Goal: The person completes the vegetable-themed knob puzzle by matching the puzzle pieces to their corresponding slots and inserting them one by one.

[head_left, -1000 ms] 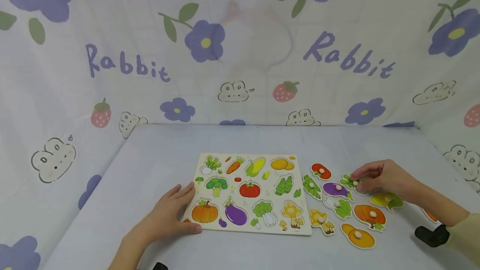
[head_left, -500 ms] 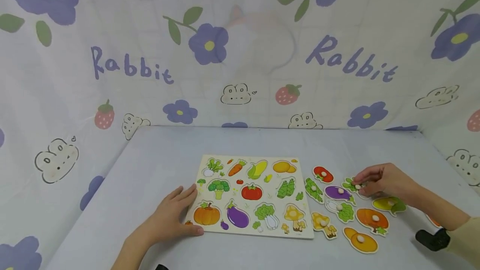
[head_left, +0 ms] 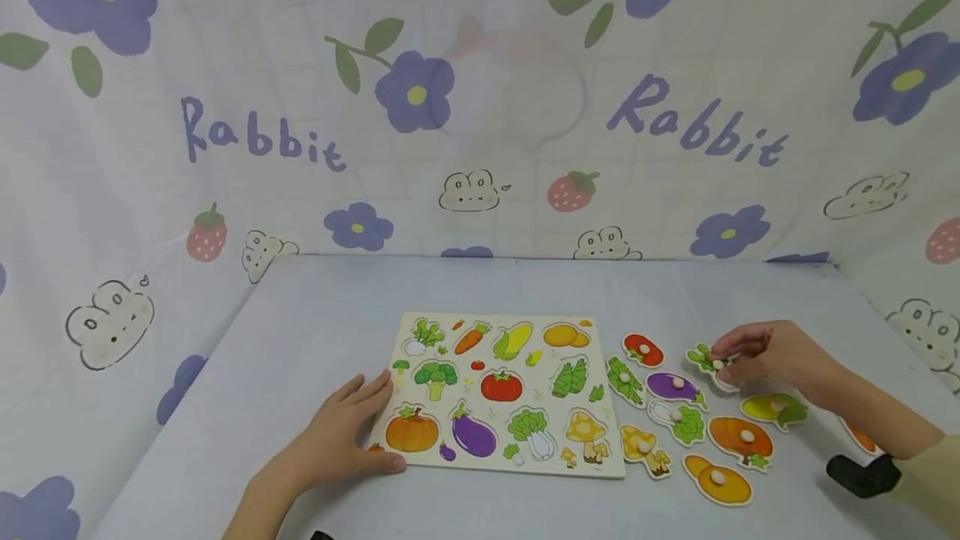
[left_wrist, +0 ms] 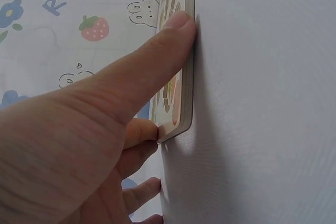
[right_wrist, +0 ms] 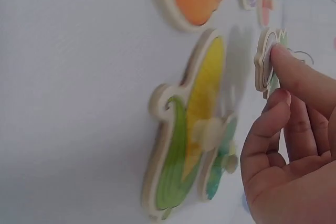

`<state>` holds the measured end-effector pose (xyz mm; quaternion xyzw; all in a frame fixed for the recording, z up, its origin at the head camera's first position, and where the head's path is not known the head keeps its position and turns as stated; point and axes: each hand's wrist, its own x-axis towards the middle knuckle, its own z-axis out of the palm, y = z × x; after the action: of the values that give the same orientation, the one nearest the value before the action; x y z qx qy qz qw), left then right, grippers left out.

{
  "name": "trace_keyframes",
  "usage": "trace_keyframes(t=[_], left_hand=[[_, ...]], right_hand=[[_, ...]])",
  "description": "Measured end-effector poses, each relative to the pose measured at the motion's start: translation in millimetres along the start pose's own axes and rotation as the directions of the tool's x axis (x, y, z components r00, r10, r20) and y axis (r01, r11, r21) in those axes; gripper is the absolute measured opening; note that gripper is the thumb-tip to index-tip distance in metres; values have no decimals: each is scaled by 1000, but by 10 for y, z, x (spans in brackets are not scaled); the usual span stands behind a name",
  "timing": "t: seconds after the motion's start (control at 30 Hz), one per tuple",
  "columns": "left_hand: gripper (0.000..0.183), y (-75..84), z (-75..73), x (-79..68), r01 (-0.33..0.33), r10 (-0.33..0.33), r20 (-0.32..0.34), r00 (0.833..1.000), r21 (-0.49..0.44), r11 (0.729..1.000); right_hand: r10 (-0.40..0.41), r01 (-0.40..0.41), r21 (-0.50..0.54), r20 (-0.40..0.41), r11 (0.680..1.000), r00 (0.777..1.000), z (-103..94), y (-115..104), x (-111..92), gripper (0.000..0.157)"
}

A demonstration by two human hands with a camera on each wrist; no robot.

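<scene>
My right hand pinches a wooden turnip puzzle piece, with green leaves and a white root, at its small round knob. In the right wrist view that turnip piece is tilted and off the table, its root partly behind a fingertip. My left hand rests against the left side of the vegetable puzzle board, with fingers spread. The left wrist view has the thumb lying along the board's front edge, while another finger touches near its corner.
Loose knobbed pieces lie right of the board: tomato, asparagus, eggplant, bok choy, mushroom, potato, pumpkin and corn. An orange piece shows partly beside my right forearm.
The turnip piece has risen and tilted in my right hand, showing more of its pale edge. My left hand and the board keep their places; the head view has shifted slightly.
</scene>
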<state>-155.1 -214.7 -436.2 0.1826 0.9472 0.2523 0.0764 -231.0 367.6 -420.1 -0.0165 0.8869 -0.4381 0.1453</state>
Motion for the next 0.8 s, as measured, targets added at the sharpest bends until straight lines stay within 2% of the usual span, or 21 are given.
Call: trace_keyframes(t=[0.17, 0.33, 0.43, 0.6, 0.67, 0.8], left_hand=[[106, 11, -12, -4, 2, -2, 2, 1000, -1, 1000], [106, 24, -25, -26, -3, 3, -5, 1000, -13, 1000], [105, 29, -22, -27, -6, 6, -6, 1000, -10, 1000], [105, 31, -9, -9, -13, 13, 2, 1000, -6, 1000], [105, 32, -13, -10, -16, 16, 3, 1000, -10, 1000], [105, 29, -18, -19, -13, 13, 0, 1000, -7, 1000]], right_hand=[[25, -21, 63, -65, 998, 998, 69, -172, -35, 50], [16, -1, 115, -122, 993, 992, 314, -461, -22, 45], [9, 21, 192, -154, 981, 988, 527, -650, -12, 43], [-12, 69, 377, -153, 924, 988, 961, -985, 51, 40], [-4, 67, 411, -151, 909, 989, 1158, -1164, 92, 38], [46, 25, 432, -154, 902, 987, 1565, -1522, 202, 33]])
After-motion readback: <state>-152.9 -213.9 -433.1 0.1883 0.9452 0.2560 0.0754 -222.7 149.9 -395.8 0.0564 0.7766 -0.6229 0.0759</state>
